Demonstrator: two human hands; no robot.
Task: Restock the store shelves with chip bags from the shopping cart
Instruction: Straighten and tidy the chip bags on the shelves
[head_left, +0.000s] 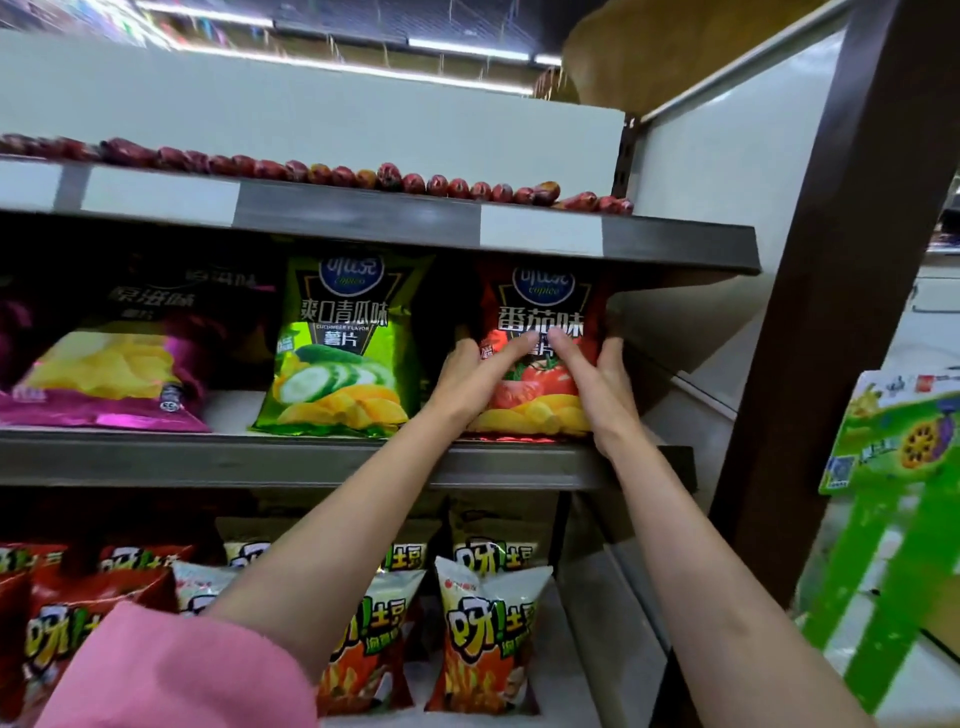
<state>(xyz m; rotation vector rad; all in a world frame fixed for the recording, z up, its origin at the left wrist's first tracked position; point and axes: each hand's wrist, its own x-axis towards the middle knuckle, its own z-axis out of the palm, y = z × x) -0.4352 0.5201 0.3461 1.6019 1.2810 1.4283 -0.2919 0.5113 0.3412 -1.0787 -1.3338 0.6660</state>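
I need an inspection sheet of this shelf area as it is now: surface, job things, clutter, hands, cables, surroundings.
Surface: dark middle shelf, bags upright on it.
Job's things: red tomato chip bag at the right end; green cucumber chip bag and purple chip bag to its left.
Clutter: row of small red packets on the upper shelf.
Hands: left hand and right hand hold the red bag's sides.
Cables: nothing seen.
Surroundings: yellow-and-red snack bags below; green cardboard display at right.
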